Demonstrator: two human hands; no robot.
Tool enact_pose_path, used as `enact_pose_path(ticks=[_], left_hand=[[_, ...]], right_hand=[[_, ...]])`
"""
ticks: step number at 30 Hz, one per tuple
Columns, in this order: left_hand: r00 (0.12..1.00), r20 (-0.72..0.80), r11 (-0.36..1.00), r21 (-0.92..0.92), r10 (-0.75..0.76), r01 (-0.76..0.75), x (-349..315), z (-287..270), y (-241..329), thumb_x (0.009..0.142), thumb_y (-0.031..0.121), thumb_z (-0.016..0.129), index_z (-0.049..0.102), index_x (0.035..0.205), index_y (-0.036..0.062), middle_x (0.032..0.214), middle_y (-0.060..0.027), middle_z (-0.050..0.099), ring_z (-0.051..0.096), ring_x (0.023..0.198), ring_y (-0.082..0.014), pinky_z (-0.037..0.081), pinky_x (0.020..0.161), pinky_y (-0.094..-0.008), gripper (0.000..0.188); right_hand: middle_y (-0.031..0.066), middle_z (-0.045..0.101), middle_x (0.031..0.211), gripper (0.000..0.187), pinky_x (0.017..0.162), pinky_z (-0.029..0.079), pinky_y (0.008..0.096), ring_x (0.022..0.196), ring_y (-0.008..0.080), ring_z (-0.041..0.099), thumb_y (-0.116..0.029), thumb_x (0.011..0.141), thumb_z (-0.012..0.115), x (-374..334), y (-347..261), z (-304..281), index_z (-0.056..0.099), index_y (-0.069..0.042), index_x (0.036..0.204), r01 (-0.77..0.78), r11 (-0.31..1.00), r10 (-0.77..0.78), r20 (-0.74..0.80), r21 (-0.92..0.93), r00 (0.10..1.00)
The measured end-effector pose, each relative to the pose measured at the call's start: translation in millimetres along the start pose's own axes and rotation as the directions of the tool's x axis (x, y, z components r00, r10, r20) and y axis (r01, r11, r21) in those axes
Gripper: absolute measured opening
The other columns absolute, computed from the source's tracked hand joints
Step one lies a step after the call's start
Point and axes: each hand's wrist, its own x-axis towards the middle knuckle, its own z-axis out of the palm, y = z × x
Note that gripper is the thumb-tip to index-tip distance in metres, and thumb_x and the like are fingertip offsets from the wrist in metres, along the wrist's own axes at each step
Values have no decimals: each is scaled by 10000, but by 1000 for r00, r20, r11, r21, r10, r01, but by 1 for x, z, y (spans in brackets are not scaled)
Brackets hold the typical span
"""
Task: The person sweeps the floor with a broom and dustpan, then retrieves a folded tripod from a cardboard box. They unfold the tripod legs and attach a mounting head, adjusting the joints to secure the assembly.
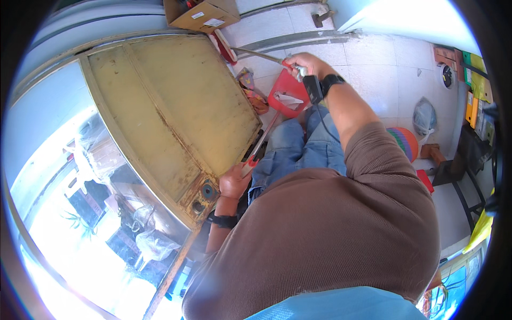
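My left hand (233, 183) is closed around the red-and-white grip of a long-handled dustpan, beside the lower corner of the yellow door. The handle runs up to the dustpan's red pan (284, 85), which rests on the tiled floor ahead of my legs. Some white, paper-like scrap (288, 101) lies in the pan. In my right hand (309, 65), past the pan, is the end of a broom's handle (260, 54). The pole slants left to the red-and-white broom head (224, 48) at the door's far edge. A black device with a cable (313, 88) sits at my right wrist.
A worn yellow door (176, 101) with a rusty lock area fills the left side. Patterned cloth (255, 95) lies between door and pan. A cardboard box (205, 15) stands at the back. To the right are a striped ball (404, 143), a plastic bag (425, 116) and shelved binders (471, 109).
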Motion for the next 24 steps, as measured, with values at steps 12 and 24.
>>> enact_pose_path(ticks=[12, 24], left_hand=[[999, -16, 999, -21, 47, -47, 29, -10, -1, 755, 273, 747, 696, 1019, 128, 853, -112, 672, 662, 777, -316, 547, 689, -405, 306], [988, -5, 987, 31, 157, -157, 54, -20, -13, 739, 201, 759, 689, 1018, 94, 856, -130, 665, 653, 777, -326, 538, 703, -398, 307]], right_hand=[[92, 574, 799, 233, 478, 388, 242, 537, 103, 489, -114, 922, 596, -108, 127, -72, 525, -85, 1142, 211, 730, -303, 30, 650, 952], [84, 540, 828, 262, 474, 377, 228, 543, 101, 456, -158, 951, 566, -165, 186, -51, 515, -127, 1205, 160, 483, -352, 23, 861, 936]])
